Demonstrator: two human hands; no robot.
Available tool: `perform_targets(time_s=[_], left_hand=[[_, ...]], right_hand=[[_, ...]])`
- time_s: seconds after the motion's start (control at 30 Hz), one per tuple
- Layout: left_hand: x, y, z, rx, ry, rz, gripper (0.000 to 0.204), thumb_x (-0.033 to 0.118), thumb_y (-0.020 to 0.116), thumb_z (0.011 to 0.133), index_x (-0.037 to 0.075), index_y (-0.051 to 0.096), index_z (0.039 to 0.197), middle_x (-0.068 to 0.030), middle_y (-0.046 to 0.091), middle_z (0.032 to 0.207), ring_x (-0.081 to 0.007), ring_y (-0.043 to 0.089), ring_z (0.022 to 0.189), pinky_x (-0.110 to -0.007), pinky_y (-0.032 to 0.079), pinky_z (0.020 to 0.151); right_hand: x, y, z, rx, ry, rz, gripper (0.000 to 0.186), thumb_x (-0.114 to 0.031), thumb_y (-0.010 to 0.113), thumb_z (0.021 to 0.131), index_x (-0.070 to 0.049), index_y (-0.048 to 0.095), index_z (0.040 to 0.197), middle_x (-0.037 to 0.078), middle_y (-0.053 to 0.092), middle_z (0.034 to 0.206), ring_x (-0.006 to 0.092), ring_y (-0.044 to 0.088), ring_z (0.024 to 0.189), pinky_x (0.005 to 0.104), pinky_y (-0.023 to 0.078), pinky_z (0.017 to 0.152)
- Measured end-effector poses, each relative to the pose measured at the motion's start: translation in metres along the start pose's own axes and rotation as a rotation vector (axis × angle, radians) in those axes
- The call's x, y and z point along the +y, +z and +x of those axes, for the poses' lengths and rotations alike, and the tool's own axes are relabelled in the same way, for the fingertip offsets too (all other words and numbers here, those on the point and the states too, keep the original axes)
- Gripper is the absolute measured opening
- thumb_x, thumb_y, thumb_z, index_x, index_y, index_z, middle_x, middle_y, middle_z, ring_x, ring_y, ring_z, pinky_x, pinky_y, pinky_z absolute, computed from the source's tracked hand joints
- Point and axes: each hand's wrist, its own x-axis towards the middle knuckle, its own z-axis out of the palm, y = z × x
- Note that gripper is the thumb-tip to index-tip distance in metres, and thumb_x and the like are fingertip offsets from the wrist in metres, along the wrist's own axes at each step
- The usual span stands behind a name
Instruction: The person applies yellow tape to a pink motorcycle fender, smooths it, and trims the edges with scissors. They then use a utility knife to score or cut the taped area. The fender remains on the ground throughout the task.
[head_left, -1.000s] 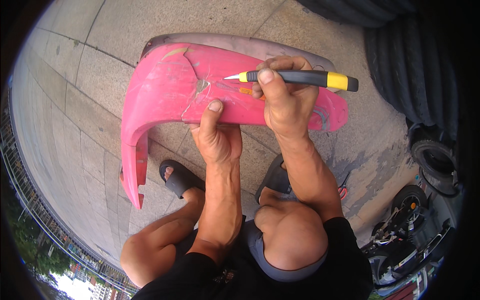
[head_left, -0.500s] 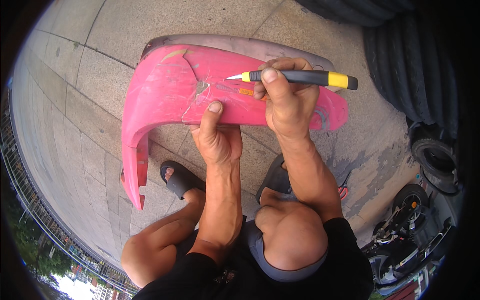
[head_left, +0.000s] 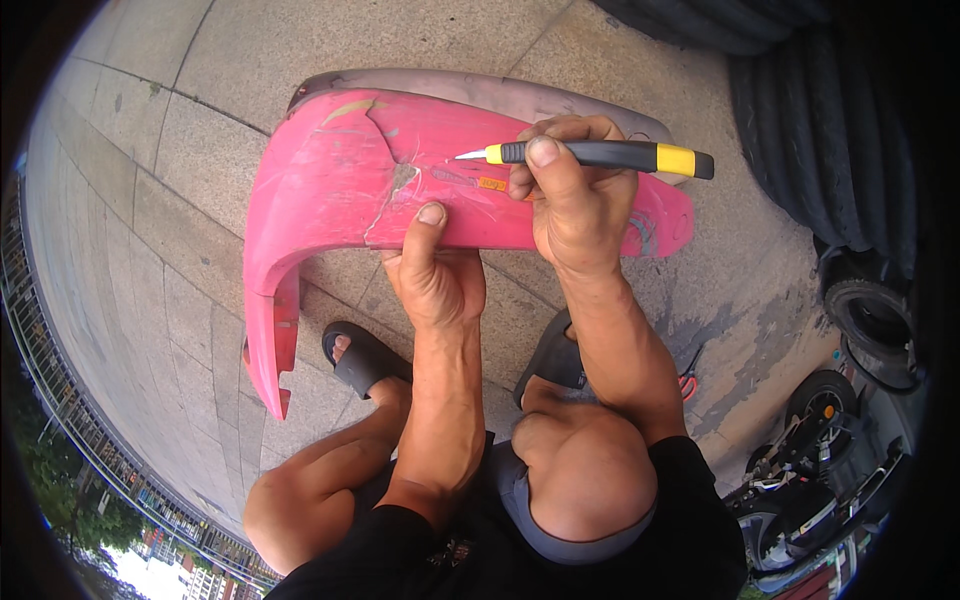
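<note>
A pink plastic body panel (head_left: 325, 185), scratched and curved down at its left end, spans the space before me. Cracks run through it to a small ragged hole (head_left: 404, 176). My left hand (head_left: 440, 275) grips its near edge, thumb on top and fingers hidden underneath. In my right hand (head_left: 585, 215) is a craft knife (head_left: 610, 155) with a black and yellow handle, pinched between thumb and fingers. Its thin blade points left, over the surface just right of the hole; whether the tip touches cannot be made out. An orange sticker (head_left: 492, 184) lies below the blade.
A greyish panel (head_left: 450, 82) shows behind the pink one, above the paving (head_left: 240, 50). Red-handled scissors (head_left: 687, 385) lie right of my right forearm. Black ribbed tubing (head_left: 810, 140), a tyre (head_left: 868, 315) and scooter parts (head_left: 815, 430) stand along the right side.
The knife tip has shifted very slightly right, and the panel's right end sits a touch higher. My left hand keeps its grip almost unmoved.
</note>
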Motion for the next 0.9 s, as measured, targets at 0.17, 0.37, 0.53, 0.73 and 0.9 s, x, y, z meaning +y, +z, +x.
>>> perform_targets(time_s=[0.17,0.37,0.53,0.73,0.9], left_hand=[[0.0006,0.0,0.0,0.003,-0.005,0.01,0.049,0.01,0.065,0.086,0.001,0.052,0.132,-0.0123,0.063,0.127,-0.0271,0.059,0.121,-0.047,0.041,0.111],[0.0015,0.0006,-0.0003,0.02,-0.025,-0.034,0.048,0.003,0.064,0.085,0.006,0.052,0.132,-0.008,0.062,0.121,-0.024,0.059,0.114,-0.045,0.047,0.102],[0.0007,-0.0014,0.0022,-0.003,-0.006,0.009,0.049,0.011,0.065,0.087,0.001,0.052,0.133,-0.0122,0.062,0.127,-0.0271,0.058,0.122,-0.047,0.04,0.112],[-0.0002,-0.0034,0.0029,0.0,0.017,0.017,0.05,0.012,0.066,0.087,0.002,0.051,0.133,-0.012,0.062,0.128,-0.0274,0.058,0.121,-0.047,0.04,0.112],[0.0011,-0.0037,0.004,-0.004,0.02,0.024,0.05,0.013,0.066,0.087,0.001,0.051,0.134,-0.0122,0.062,0.128,-0.0276,0.057,0.122,-0.047,0.039,0.112]], right_hand=[[-0.001,0.0001,0.0004,-0.001,0.01,-0.008,0.025,-0.006,0.076,0.084,0.001,0.053,0.091,0.009,0.064,0.073,0.0097,0.061,0.059,0.0246,0.053,0.054],[-0.0009,0.0014,-0.0003,-0.012,-0.006,0.017,0.024,-0.005,0.076,0.084,0.001,0.053,0.091,0.008,0.064,0.073,0.0093,0.061,0.059,0.0241,0.053,0.053],[-0.0006,0.0006,-0.0005,-0.003,-0.011,-0.025,0.025,-0.005,0.076,0.084,0.001,0.053,0.09,0.008,0.064,0.073,0.0089,0.06,0.058,0.0237,0.052,0.053],[-0.0003,-0.0008,-0.0001,-0.006,-0.029,-0.014,0.025,-0.006,0.076,0.084,0.001,0.053,0.091,0.008,0.064,0.073,0.009,0.06,0.058,0.0237,0.052,0.053],[-0.001,0.0014,0.0,-0.015,-0.022,0.018,0.025,-0.006,0.076,0.084,0.001,0.054,0.092,0.009,0.065,0.072,0.0098,0.061,0.06,0.0242,0.053,0.055]])
